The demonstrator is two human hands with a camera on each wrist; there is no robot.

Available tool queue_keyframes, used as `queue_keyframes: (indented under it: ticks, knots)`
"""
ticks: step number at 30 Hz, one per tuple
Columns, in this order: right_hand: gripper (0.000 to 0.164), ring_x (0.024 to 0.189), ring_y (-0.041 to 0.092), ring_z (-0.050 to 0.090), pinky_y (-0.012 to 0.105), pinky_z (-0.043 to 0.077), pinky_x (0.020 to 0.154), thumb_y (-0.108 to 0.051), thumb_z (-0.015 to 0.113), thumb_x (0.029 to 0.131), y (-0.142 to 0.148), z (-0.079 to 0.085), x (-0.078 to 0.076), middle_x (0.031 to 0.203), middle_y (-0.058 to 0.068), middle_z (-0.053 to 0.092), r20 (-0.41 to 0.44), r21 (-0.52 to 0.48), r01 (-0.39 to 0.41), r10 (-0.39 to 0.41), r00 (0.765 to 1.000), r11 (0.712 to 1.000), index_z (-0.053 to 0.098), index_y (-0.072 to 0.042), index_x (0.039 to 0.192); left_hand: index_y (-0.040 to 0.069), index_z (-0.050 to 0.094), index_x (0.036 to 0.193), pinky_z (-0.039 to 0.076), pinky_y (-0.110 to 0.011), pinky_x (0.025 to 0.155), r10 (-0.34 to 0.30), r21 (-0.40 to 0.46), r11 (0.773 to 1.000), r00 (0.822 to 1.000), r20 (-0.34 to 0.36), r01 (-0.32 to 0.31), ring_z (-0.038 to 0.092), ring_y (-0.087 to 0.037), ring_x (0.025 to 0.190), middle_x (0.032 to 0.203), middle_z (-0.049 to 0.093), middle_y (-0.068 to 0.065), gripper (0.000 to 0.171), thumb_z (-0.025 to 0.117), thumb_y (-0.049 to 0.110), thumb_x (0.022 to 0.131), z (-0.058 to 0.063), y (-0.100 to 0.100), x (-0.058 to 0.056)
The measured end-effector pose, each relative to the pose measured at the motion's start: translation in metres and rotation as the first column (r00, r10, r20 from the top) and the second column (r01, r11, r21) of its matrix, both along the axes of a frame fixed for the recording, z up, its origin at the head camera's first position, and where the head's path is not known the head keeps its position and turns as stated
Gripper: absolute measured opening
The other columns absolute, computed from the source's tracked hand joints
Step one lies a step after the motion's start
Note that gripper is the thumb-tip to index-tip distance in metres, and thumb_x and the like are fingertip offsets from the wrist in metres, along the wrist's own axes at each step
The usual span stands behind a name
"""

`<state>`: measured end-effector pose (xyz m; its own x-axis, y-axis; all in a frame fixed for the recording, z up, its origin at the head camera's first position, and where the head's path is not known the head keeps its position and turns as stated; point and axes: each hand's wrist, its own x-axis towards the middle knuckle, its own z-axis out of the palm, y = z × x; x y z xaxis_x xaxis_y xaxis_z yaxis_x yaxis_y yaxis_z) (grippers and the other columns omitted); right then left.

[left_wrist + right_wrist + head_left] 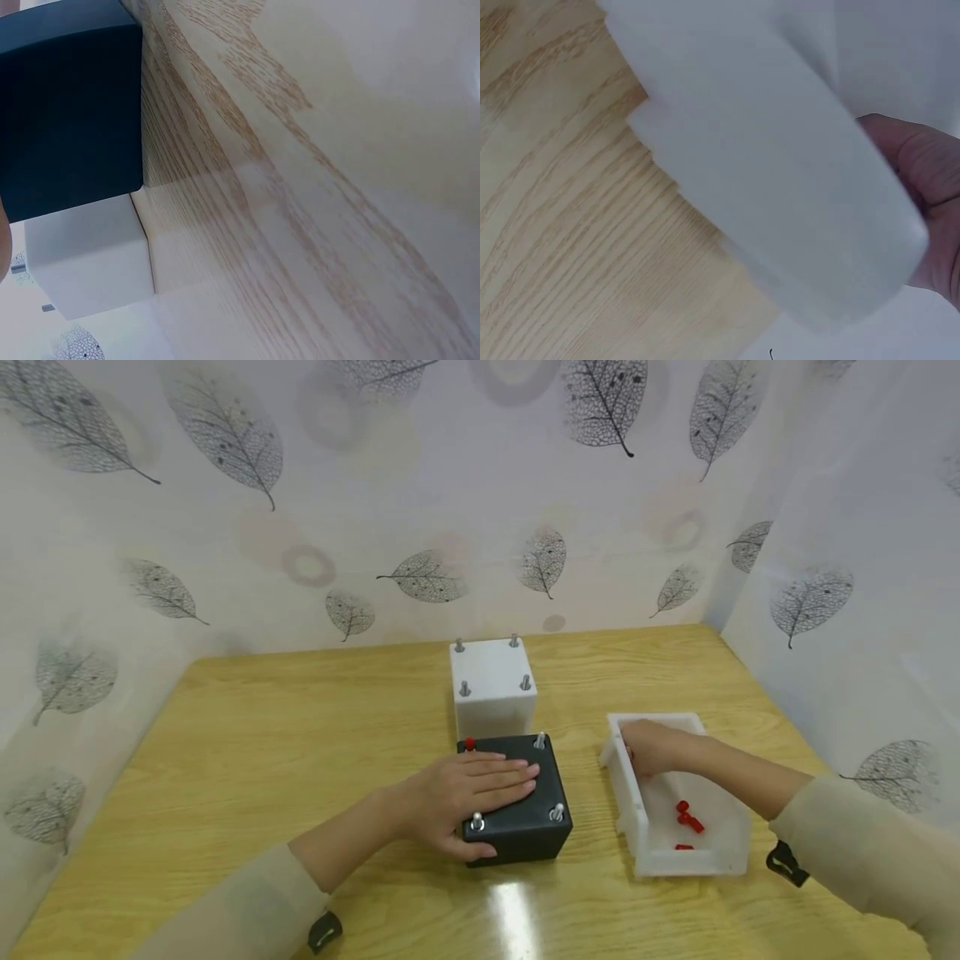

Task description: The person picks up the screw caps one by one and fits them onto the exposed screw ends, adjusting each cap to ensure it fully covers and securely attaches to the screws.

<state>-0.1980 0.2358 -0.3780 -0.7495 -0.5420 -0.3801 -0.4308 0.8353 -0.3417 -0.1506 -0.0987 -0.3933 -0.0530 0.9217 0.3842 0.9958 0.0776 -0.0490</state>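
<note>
My left hand (472,793) rests on top of a black block (551,781), fingers straight across it and thumb down along its near side. Metal bolts (557,812) stand up at the block's corners, and a small red cap (469,744) sits at the far left one. To the right, my right hand (660,748) reaches down into a white plastic bin (641,835) at its far end. Its fingers are hidden behind the bin's wall, so I cannot tell if they hold anything. Several small red pieces (692,822) lie on the bin's floor nearer to me.
Behind the black block stands a white block (491,668) with metal bolts at its top corners. Both blocks and the bin stand on a wood-grain table (300,735). Leaf-patterned sheeting (450,510) hangs at the back and sides.
</note>
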Motion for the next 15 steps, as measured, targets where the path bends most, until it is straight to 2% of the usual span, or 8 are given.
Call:
queue_keyframes:
  ticks: [3,8,11,15]
  knots:
    - [0.009,0.05,0.009,0.047,0.02,0.039,0.047,0.004,0.065,0.079,0.0019,0.004,-0.0014,0.059,0.0,0.056,0.087,0.01,0.044,-0.044,0.995,0.999,0.065,-0.005,0.08,0.001,0.038,0.143,0.023,-0.032,0.116,0.0,-0.01,1.0,1.0,0.003,0.0,0.03,-0.021,0.141,0.15,0.036,-0.012,0.074,0.05,0.052,0.09,0.0007,0.0005,0.0002]
    - [0.011,0.048,0.01,0.052,0.023,0.046,0.047,0.004,0.063,0.081,0.0042,0.0075,-0.0031,0.058,0.003,0.059,0.211,-0.006,0.092,-0.089,0.973,0.996,0.064,-0.005,0.076,0.002,0.038,0.143,0.023,-0.031,0.116,0.006,-0.027,1.0,1.0,0.008,-0.006,0.03,-0.02,0.14,0.15,0.036,-0.012,0.079,0.06,0.05,0.085,0.0027,0.0007,0.0009]
    - [0.009,0.05,0.009,0.054,0.025,0.05,0.049,0.004,0.063,0.079,0.0044,0.0076,-0.0032,0.06,0.003,0.06,0.246,-0.021,0.115,-0.106,0.963,0.993,0.066,-0.004,0.079,0.002,0.038,0.143,0.022,-0.031,0.116,0.011,-0.039,0.999,1.0,0.019,-0.01,0.03,-0.02,0.141,0.15,0.036,-0.011,0.08,0.061,0.049,0.084,0.0035,0.0003,0.0012]
    - [0.009,0.051,0.009,0.055,0.026,0.052,0.05,0.005,0.063,0.078,0.0041,0.0072,-0.0027,0.06,0.003,0.061,0.25,-0.033,0.134,-0.121,0.961,0.99,0.067,-0.002,0.081,0.003,0.038,0.143,0.022,-0.031,0.116,0.014,-0.046,0.999,1.0,0.026,-0.013,0.03,-0.02,0.141,0.15,0.036,-0.011,0.079,0.061,0.049,0.084,0.0038,-0.0003,0.0014]
